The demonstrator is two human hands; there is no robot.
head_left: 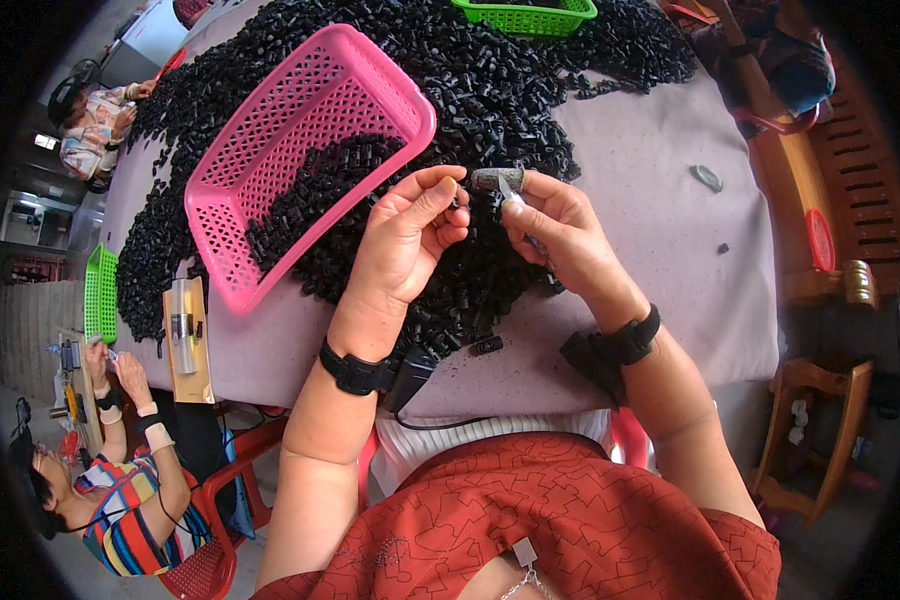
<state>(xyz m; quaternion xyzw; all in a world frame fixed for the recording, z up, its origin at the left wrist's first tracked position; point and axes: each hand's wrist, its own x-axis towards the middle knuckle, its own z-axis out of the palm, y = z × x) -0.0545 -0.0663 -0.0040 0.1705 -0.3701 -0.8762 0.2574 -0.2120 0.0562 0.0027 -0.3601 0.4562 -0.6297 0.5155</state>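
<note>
My left hand [410, 230] is closed in a pinch at the table's middle, its thumb against the index finger. A small black part, mostly hidden, shows between its fingers. Close beside it, my right hand [567, 232] is closed around a small knife, its short pale blade [506, 190] pointing up past the thumb. A worn grey finger cover [492, 178] sits over the right index fingertip. Beneath and beyond both hands spreads a large heap of small black plastic parts [500, 95]. The pink perforated basket [260, 290], tilted on the heap left of my hands, holds more of them.
Green baskets stand at the far edge [530, 20] and the left edge [100, 290]. A clear tube [182, 325] lies on a tan board at left. On the pale tablecloth [660, 200] rests a grey finger cover [707, 179]. Other people sit around the table.
</note>
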